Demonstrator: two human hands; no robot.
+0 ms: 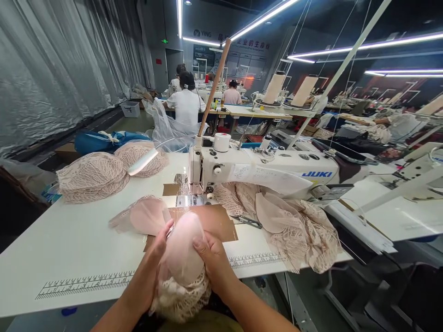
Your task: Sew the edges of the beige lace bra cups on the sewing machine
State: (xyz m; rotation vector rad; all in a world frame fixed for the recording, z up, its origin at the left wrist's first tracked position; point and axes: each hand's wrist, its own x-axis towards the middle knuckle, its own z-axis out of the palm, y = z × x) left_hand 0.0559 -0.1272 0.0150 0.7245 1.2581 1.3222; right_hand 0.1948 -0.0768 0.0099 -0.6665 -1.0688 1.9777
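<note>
A pale pink cup [185, 246], cream lace [183, 297] bunched below, is held upright at the front of the table [86, 246].

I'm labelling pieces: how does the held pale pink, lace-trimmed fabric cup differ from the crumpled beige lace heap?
The cup is held between the left hand and right hand; the heap lies on the white table. The cup looks smaller and pinker than the heap. Both include openwork lace.

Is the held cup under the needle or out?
Out: left hand and right hand hold the cup in front of the sewing machine.
</note>
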